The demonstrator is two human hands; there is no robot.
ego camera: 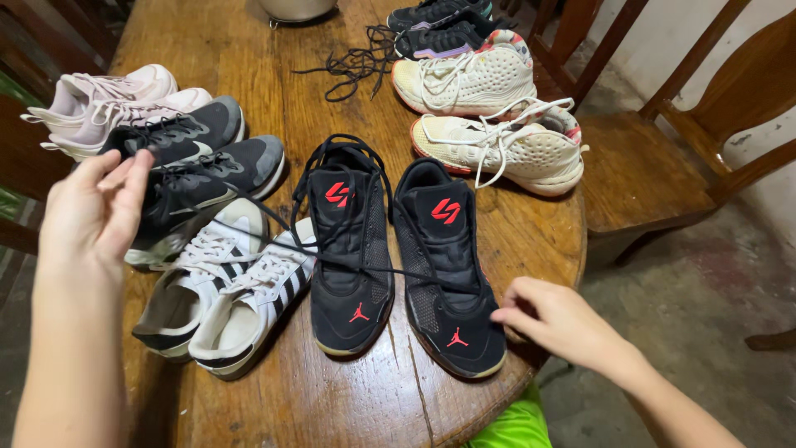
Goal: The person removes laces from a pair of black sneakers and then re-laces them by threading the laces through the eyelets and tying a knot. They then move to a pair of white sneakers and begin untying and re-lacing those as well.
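Note:
A pair of black high-top shoes with red marks stands at the near edge of a round wooden table (365, 398): the left shoe (348, 282) and the right shoe (448, 282). A long black shoelace (390, 270) stretches across both shoes. My left hand (91, 216) is raised at the left, above other shoes, and pinches one end of the lace. My right hand (555, 319) rests at the toe side of the right black shoe, its fingers closed on the lace's other end.
White shoes with black stripes (240, 303), grey-black shoes (207, 162) and pale pink shoes (108, 104) fill the left side. Cream shoes (489, 108), dark shoes (439, 29), loose black laces (356, 62) and a metal pot (297, 8) lie farther back. A wooden chair (655, 166) stands at the right.

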